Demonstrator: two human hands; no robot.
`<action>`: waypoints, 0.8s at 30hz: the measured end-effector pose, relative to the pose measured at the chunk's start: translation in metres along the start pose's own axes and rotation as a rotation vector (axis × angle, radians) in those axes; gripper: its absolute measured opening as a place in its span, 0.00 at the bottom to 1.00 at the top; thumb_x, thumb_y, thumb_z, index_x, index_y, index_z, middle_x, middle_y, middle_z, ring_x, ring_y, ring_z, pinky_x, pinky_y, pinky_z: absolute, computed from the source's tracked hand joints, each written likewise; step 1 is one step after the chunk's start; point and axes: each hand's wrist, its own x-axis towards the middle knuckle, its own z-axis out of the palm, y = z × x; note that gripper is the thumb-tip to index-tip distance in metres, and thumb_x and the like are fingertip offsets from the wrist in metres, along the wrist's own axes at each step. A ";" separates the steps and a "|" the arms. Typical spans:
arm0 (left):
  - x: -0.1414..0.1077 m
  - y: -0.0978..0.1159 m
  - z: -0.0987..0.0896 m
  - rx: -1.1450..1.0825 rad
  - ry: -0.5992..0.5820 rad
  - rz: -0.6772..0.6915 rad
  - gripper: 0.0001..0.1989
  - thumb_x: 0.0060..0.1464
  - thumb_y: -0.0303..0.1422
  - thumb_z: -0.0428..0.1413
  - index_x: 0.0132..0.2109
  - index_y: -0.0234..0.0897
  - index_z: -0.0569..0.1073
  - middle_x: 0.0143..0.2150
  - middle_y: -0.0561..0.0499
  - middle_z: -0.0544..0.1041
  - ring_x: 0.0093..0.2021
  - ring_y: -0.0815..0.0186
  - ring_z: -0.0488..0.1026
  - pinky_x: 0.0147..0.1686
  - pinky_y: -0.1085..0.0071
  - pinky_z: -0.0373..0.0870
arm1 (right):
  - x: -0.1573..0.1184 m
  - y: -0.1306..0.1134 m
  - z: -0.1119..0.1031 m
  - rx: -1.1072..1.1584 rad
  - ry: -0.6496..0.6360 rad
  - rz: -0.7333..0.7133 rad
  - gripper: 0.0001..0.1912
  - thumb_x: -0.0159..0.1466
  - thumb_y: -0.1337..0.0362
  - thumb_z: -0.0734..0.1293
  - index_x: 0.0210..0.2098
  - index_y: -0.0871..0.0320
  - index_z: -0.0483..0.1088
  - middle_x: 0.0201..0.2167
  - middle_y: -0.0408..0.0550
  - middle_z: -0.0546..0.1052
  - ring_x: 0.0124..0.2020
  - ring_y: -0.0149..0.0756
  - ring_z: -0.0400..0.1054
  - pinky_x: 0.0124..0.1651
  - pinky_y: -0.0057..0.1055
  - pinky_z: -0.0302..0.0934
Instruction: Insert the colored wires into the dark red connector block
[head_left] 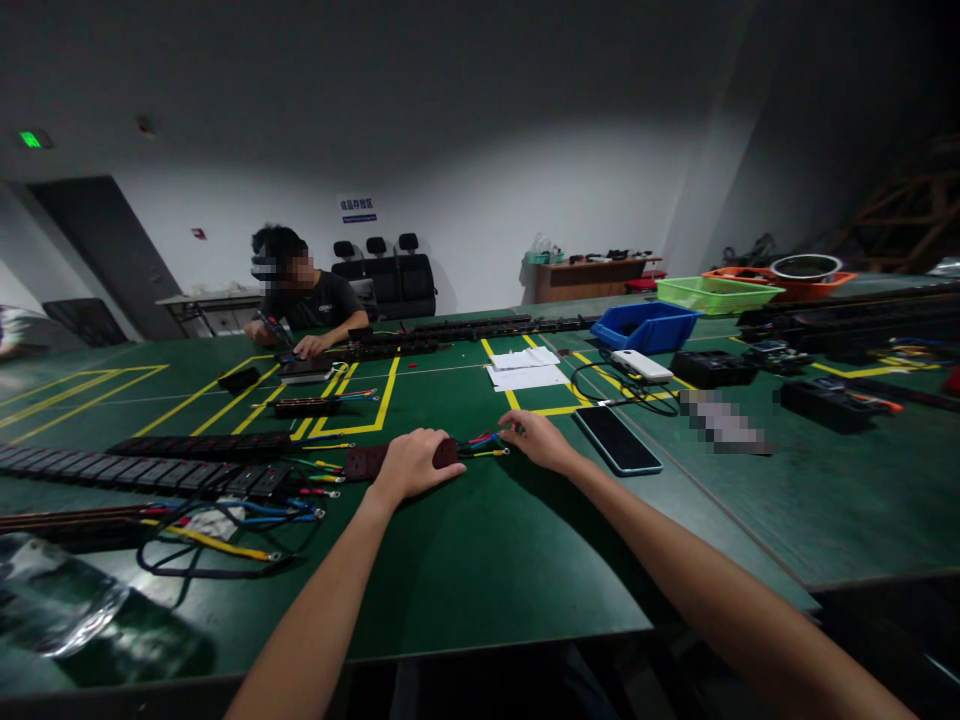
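Note:
My left hand (416, 465) lies over a dark red-brown strip (364, 461), fingers curled across its top and thumb along the near side. From the strip's right end come several coloured wires (480, 440) with metal ring terminals. My right hand (536, 438) pinches at the tips of the red and blue wires; the exact contact is small and partly hidden. A yellow-green wire (491, 454) runs free below those fingertips. Left of the strip lie other wire ends with ring terminals (322, 492), beside long black socket strips (150, 470).
Right of my hand lies a phone (619, 440), with white papers (525, 370), a blue bin (646, 326) and a white power bank (641, 366) beyond. A clear plastic bottle (56, 595) lies at near left. Across the table a co-worker (315, 300) handles a tool.

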 end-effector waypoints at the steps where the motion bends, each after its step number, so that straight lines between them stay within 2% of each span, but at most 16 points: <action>1: 0.000 0.000 0.000 0.000 0.000 0.002 0.28 0.57 0.59 0.51 0.49 0.40 0.73 0.44 0.46 0.78 0.44 0.56 0.74 0.40 0.64 0.69 | 0.000 0.001 0.001 0.004 -0.011 -0.021 0.10 0.66 0.60 0.66 0.43 0.55 0.76 0.35 0.46 0.77 0.34 0.35 0.68 0.36 0.29 0.56; 5: 0.000 0.000 0.000 -0.005 0.000 0.011 0.29 0.58 0.59 0.50 0.49 0.40 0.73 0.44 0.46 0.78 0.44 0.56 0.75 0.39 0.64 0.69 | 0.003 0.005 0.004 0.023 -0.053 -0.069 0.09 0.67 0.61 0.64 0.40 0.56 0.77 0.36 0.47 0.78 0.35 0.36 0.68 0.38 0.29 0.56; 13: 0.001 -0.003 0.002 -0.007 -0.006 0.017 0.29 0.57 0.59 0.52 0.49 0.40 0.73 0.43 0.46 0.78 0.42 0.56 0.75 0.38 0.65 0.69 | 0.001 -0.002 0.004 -0.044 -0.179 0.045 0.16 0.72 0.58 0.57 0.38 0.56 0.74 0.36 0.49 0.78 0.37 0.37 0.70 0.36 0.28 0.54; 18: 0.000 -0.003 0.002 -0.012 0.003 0.010 0.28 0.56 0.59 0.52 0.49 0.41 0.73 0.43 0.46 0.78 0.43 0.56 0.75 0.39 0.65 0.69 | -0.001 -0.011 0.004 -0.118 -0.191 0.119 0.18 0.73 0.57 0.54 0.37 0.56 0.72 0.35 0.49 0.78 0.35 0.35 0.69 0.34 0.27 0.50; 24: 0.000 0.000 0.001 -0.009 0.008 0.024 0.28 0.57 0.59 0.51 0.48 0.40 0.73 0.44 0.46 0.78 0.43 0.56 0.75 0.40 0.65 0.69 | -0.003 -0.016 0.003 -0.123 -0.185 0.137 0.20 0.74 0.55 0.53 0.36 0.56 0.72 0.34 0.47 0.77 0.33 0.34 0.67 0.33 0.27 0.48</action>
